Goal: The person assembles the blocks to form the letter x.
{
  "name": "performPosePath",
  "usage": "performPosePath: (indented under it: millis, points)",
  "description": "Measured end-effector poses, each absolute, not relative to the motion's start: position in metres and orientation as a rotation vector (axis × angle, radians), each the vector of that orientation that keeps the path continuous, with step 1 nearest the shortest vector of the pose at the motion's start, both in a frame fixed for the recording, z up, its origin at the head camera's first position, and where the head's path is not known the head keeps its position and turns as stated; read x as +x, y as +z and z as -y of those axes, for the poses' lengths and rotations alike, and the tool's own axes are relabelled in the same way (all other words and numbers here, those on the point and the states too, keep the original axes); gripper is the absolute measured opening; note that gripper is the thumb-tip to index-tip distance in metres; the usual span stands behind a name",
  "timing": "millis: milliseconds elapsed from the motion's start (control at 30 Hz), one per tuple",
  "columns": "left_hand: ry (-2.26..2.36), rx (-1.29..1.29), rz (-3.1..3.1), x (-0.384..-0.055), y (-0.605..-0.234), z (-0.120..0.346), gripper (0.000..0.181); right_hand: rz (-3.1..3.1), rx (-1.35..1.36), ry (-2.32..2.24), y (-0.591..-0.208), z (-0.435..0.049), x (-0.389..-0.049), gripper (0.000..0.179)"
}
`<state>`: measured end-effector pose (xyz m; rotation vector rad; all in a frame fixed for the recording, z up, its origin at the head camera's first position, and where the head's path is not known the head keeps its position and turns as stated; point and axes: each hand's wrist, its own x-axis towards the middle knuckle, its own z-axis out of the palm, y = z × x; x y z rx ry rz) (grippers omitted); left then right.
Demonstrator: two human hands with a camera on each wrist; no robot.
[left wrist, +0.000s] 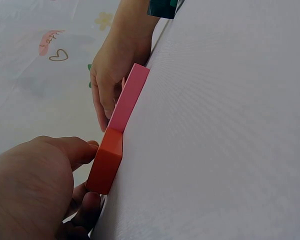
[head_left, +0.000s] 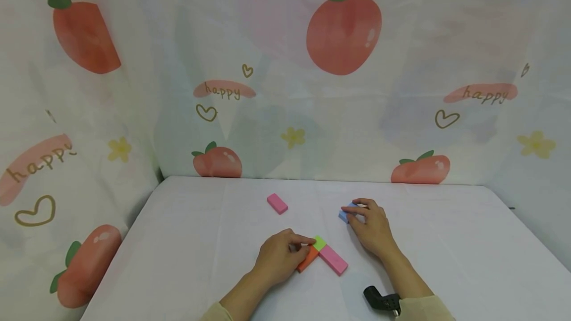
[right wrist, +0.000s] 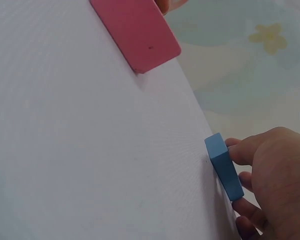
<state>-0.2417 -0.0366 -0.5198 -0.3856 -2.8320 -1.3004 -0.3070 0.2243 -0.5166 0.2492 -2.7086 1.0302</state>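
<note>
Over on the left, the left-hand grip (head_left: pixel 278 256) is pinching an orange rectangular block (head_left: pixel 308 260) between thumb and fingers, its index fingertip reaching the edge of a lime-green block (head_left: pixel 319 243). That green piece is sitting at the corner, with a pink rectangular block (head_left: pixel 333 260) slanting away from it towards the person's right. And across the way, the right-hand grip (head_left: pixel 370 224) is pinching a light-blue rectangular block (head_left: pixel 343 216), well apart from the cluster! Farther back, a lone pink block (head_left: pixel 277 203) is lying on the white-covered desk (head_left: pixel 169 241), nobody touching it.
</note>
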Motion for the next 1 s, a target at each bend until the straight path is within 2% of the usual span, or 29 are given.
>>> performPosePath:
  millis: [1000]
  points:
    - [-1.296,-0.394,2.824,-0.2430,-0.5211,0.0377,0.021,2.712,0.231,1.068,-0.5184,-0.2249,-0.3099,0.025]
